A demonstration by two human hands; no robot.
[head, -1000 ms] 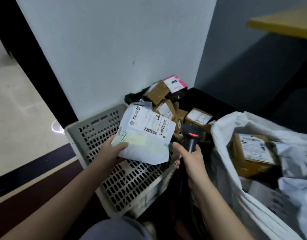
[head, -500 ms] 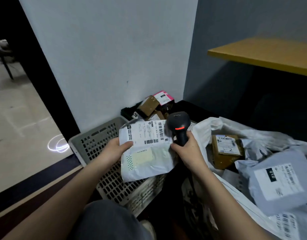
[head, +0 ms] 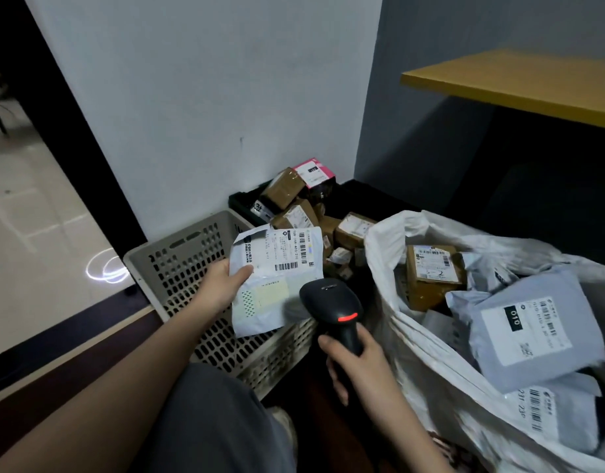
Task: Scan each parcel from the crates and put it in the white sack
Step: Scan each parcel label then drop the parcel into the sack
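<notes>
My left hand [head: 222, 285] grips a flat white mailer parcel [head: 277, 278] by its left edge, label and barcode facing up, above the beige slotted crate [head: 181, 264]. A black handheld scanner [head: 332, 308] with a red light on its head is held by its handle in my right hand [head: 355, 363], just below and right of the parcel. The white sack [head: 420, 339] stands open at the right, holding a brown box [head: 430, 271] and several grey mailers [head: 529, 329].
Behind the beige crate, a black crate [head: 246, 203] holds several brown boxes and a pink-topped box [head: 314, 172]. A white wall rises behind, and a yellow shelf [head: 519, 83] juts out at upper right. My knee in grey fabric [head: 205, 421] is low in front.
The scanner has dropped from beside the label to below the parcel's right corner. My left hand has tilted the parcel so its label faces up more.
</notes>
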